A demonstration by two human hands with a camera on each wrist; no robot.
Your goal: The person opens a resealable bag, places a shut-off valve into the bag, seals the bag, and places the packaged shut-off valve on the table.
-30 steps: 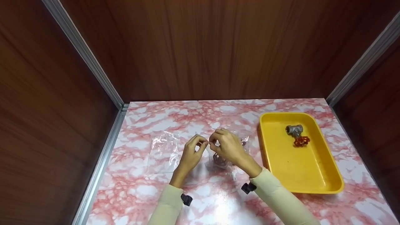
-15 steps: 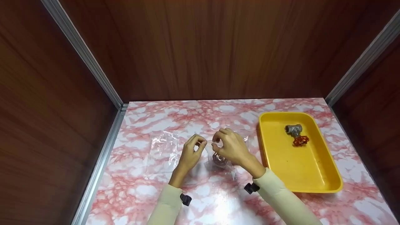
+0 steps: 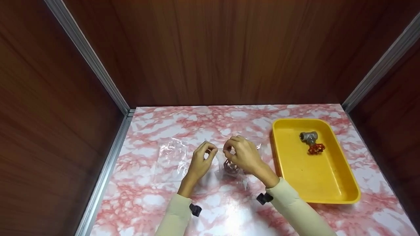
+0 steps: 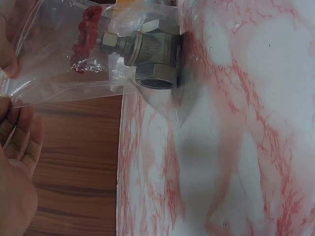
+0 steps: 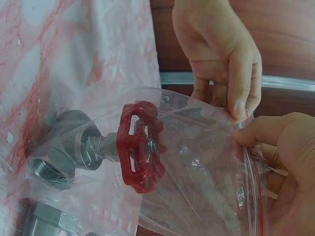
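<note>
A clear zip-lock bag (image 5: 206, 162) hangs between both hands, with a gate valve (image 4: 156, 51) inside whose red handwheel (image 5: 141, 147) points up toward the bag's mouth. My left hand (image 3: 200, 160) pinches one corner of the zip edge between thumb and fingertips. My right hand (image 3: 242, 154) pinches the same edge a short way along, thumb and index finger on the red-lined zip strip (image 5: 251, 191). In the right wrist view, the two hands' fingertips nearly meet at the corner. The valve's steel body sits low in the bag, at the tabletop.
A flat clear bag (image 3: 172, 159) lies left of the hands. The yellow tray (image 3: 315, 183) on the right holds an unbagged valve (image 3: 311, 142) with a red handwheel. Another metal fitting (image 5: 49, 221) shows beside the bag. Dark wood-grain panels (image 3: 210, 52) enclose the marbled table (image 3: 157, 209).
My right hand has shifted slightly right, away from my left hand. Its thumb and index finger parted half a second ago and are now together again. My left hand has barely moved.
</note>
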